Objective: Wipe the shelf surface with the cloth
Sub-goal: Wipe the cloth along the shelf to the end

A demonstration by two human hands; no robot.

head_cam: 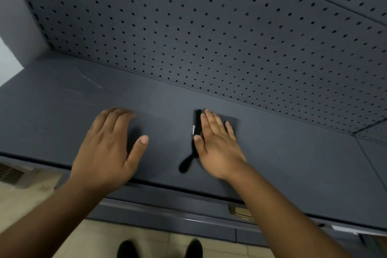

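Note:
The shelf surface (282, 146) is a dark grey board below a perforated back panel. A dark grey cloth (229, 120) lies flat on it, near the middle. My right hand (217, 146) presses palm-down on the cloth with its fingers straight and together, covering most of it. A black glossy object (196, 125) with a dangling loop (185, 165) sits along the cloth's left edge, against my thumb. My left hand (109, 146) rests palm-down on the bare shelf to the left, fingers loosely spread and holding nothing.
The pegboard back panel (209, 27) rises right behind the shelf. Pale scuff marks (90, 84) streak the shelf's far left. A lower shelf edge (167, 213) juts out below, over a beige tiled floor (125, 234) where my dark shoes show.

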